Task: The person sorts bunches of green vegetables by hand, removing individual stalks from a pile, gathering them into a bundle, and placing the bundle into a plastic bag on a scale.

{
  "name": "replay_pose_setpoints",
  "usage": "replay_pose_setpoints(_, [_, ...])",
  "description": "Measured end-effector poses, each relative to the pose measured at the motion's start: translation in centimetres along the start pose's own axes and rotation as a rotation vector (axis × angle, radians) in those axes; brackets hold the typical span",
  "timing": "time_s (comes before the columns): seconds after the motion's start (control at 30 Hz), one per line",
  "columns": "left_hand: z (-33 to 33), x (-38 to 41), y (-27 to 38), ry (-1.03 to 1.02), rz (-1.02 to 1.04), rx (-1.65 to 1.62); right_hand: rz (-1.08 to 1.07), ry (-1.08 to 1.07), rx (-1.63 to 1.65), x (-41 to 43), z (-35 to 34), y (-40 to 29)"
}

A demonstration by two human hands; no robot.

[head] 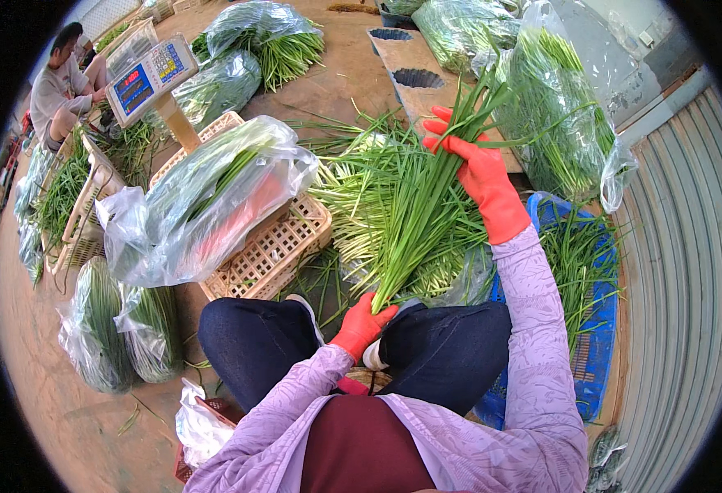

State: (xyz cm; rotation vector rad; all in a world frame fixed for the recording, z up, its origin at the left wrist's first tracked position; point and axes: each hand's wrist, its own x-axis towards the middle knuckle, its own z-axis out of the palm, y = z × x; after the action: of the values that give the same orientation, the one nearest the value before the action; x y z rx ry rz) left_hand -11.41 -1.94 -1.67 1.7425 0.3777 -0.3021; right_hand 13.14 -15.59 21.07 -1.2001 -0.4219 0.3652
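Both my hands wear red rubber gloves. A bunch of long green garlic chives [415,203] stretches between them. My left hand [361,325] is closed around the pale cut ends, just in front of my knees. Higher up and to the right, my right hand [475,161] holds the leafy end, with some fingers spread and leaf tips drooping past them. Beneath the bunch lies a large heap of loose garlic chives [355,215], pale stems mostly to the left. Part of that heap is hidden by the bunch.
Left of the heap, a bagged bundle [213,209] rests on a digital scale [151,77] by a plastic crate [275,252]. Two bagged bundles [121,333] stand on the floor. A blue basket [595,345] with loose leaves is at my right, near a corrugated wall [681,277]. A person [65,86] sits far left.
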Motion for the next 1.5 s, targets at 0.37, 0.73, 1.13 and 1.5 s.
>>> replay_pose_setpoints(0.37, [0.2, -0.2, -0.1, -0.019, -0.100, -0.106, -0.132, 0.234, 0.045, 1.3, -2.6, -3.1])
replay_pose_setpoints(0.73, [-4.4, 1.2, 0.3, 0.036, 0.078, 0.345, -0.076, 0.437, -1.311, -1.3, -8.5, -7.9])
replay_pose_setpoints(1.13, [-14.0, 14.2, 19.1, 0.183, 0.071, -0.064, -0.203, 1.265, -0.597, -18.6, -26.8, -11.6])
replay_pose_setpoints(1.5, [-11.6, 9.2, 19.4, -0.247, -0.099, -0.343, 1.310, 0.453, -0.789, -13.1, -9.3, 30.3])
